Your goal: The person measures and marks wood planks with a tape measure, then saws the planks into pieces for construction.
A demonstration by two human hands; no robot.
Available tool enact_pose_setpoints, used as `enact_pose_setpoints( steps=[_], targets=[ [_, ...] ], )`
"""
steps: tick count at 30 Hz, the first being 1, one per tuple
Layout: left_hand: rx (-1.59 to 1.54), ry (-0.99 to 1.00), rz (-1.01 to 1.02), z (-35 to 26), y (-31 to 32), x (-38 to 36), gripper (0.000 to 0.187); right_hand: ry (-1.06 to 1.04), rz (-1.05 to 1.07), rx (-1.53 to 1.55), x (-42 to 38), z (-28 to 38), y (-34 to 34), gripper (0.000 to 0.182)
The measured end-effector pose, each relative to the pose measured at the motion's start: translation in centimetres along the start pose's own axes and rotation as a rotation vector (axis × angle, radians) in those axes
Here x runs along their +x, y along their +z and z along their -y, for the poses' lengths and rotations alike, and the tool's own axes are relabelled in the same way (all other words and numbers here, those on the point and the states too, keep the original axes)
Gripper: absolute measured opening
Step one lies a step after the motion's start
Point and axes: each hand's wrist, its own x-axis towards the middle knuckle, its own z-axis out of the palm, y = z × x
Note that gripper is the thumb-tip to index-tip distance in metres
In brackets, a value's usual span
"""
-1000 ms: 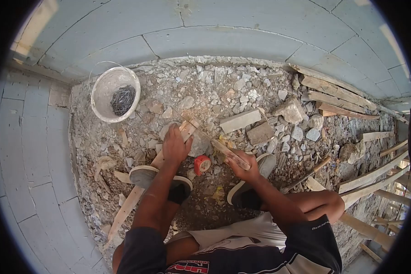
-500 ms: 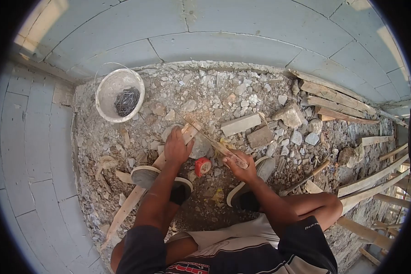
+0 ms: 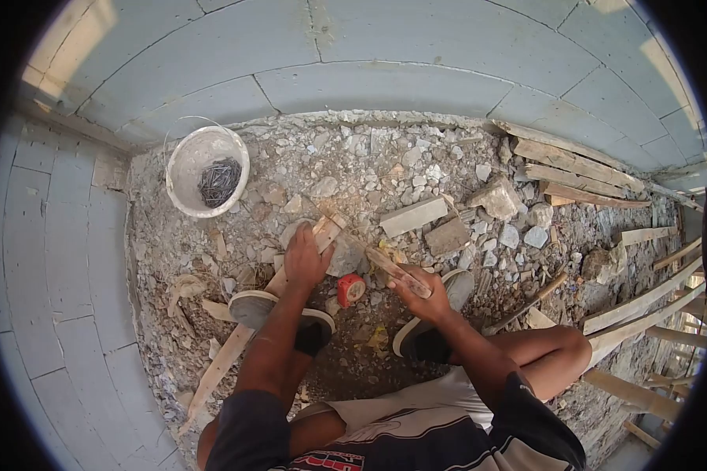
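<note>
My left hand [image 3: 306,257] grips a long wooden plank [image 3: 221,363] near its upper end, fingers wrapped over it. The plank slants from the lower left, under my sandalled left foot [image 3: 253,308], to the stones in front of me. Closed round a wooden handle, my right hand [image 3: 421,292] holds a handsaw [image 3: 386,263], its thin blade seen nearly edge-on and pointing at the plank's end. Blade and plank end meet or overlap in this view. A red tape measure [image 3: 351,290] lies on the ground between my hands.
A white bucket [image 3: 178,177] of nails [image 3: 221,182] stands at the upper left. Rubble covers the ground, with a pale block [image 3: 413,217] and a brownish block [image 3: 448,237] ahead. Boards [image 3: 569,166] lie along the grey block wall [image 3: 401,86] at the right.
My right hand has drawn the saw slightly back, down and to the right, away from the plank's end. My left hand keeps its grip on the plank.
</note>
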Motion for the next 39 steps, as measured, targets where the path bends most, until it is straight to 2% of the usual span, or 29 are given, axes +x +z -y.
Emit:
enact_pose_setpoints(
  steps=[3, 5, 8, 10, 12, 14, 16, 17, 19, 20, 22, 24, 26, 28, 30, 34, 37, 39],
  targets=[
    [-0.009, 0.0, -0.02, 0.0, 0.8, 0.2, 0.068, -0.012, 0.021, -0.033, -6.4, 2.5, -5.0, 0.036],
    [0.0, 0.003, -0.028, -0.1, 1.2, 0.3, 0.067, -0.175, -0.025, -0.206, -7.6, 3.9, -6.1, 0.036],
    [0.026, 0.005, -0.044, -0.5, 0.4, 0.4, 0.067, -0.002, -0.015, -0.049, -3.0, 1.1, -2.5, 0.037],
    [0.008, -0.014, -0.019, -0.7, 0.2, 0.1, 0.067, -0.078, -0.023, -0.057, 1.1, 0.2, 1.2, 0.036],
    [0.021, 0.02, -0.059, -0.2, 0.1, 0.9, 0.067, -0.078, -0.052, -0.044, 0.4, 0.7, 1.1, 0.035],
    [0.019, 0.026, -0.046, -0.1, 0.5, -1.0, 0.067, 0.018, -0.009, -0.094, -2.9, 2.6, -1.0, 0.036],
    [0.018, 0.009, -0.024, -0.2, 0.8, -0.2, 0.068, -0.079, -0.032, -0.084, -6.7, 4.1, -4.3, 0.037],
    [0.01, 0.001, -0.006, -0.3, 1.2, -0.8, 0.068, -0.059, -0.025, -0.088, -7.7, 4.4, -4.7, 0.037],
    [0.036, 0.002, -0.031, -0.1, 1.1, -0.1, 0.068, -0.174, -0.076, -0.174, -7.6, 4.5, -4.9, 0.037],
    [0.043, 0.007, -0.018, 0.0, 0.8, -0.1, 0.068, -0.042, -0.026, -0.096, -6.3, 4.4, -4.3, 0.037],
    [0.014, -0.035, 0.003, -0.8, 0.5, 0.0, 0.067, -0.059, -0.021, -0.161, -2.1, 0.5, -0.3, 0.037],
    [0.023, -0.005, -0.037, -0.4, 1.2, -1.0, 0.066, -0.102, -0.009, -0.225, -1.3, -0.3, 0.3, 0.037],
    [0.043, 0.044, -0.08, 0.2, 1.1, -0.3, 0.064, -0.133, -0.049, -0.106, -3.4, 0.0, -1.5, 0.038],
    [0.018, 0.017, -0.045, -0.7, 0.2, 0.0, 0.064, 0.026, -0.101, -0.036, -8.2, 1.3, -5.3, 0.04],
    [0.027, -0.001, -0.066, -0.6, 0.6, -0.3, 0.062, 0.073, -0.214, -0.041, -11.6, 3.1, -7.4, 0.042],
    [-0.003, 0.0, -0.054, -1.0, -0.2, -0.2, 0.065, -0.062, -0.317, 0.046, -11.1, 4.8, -7.9, 0.046],
    [-0.069, -0.016, -0.057, -1.3, -0.6, 0.2, 0.069, -0.002, -0.335, 0.206, -9.8, 5.4, -6.9, 0.052],
    [-0.639, -0.303, -0.157, -0.9, 1.1, 1.4, 0.072, -0.005, -0.261, 0.302, -9.3, 4.8, -6.5, 0.051]
  ],
)
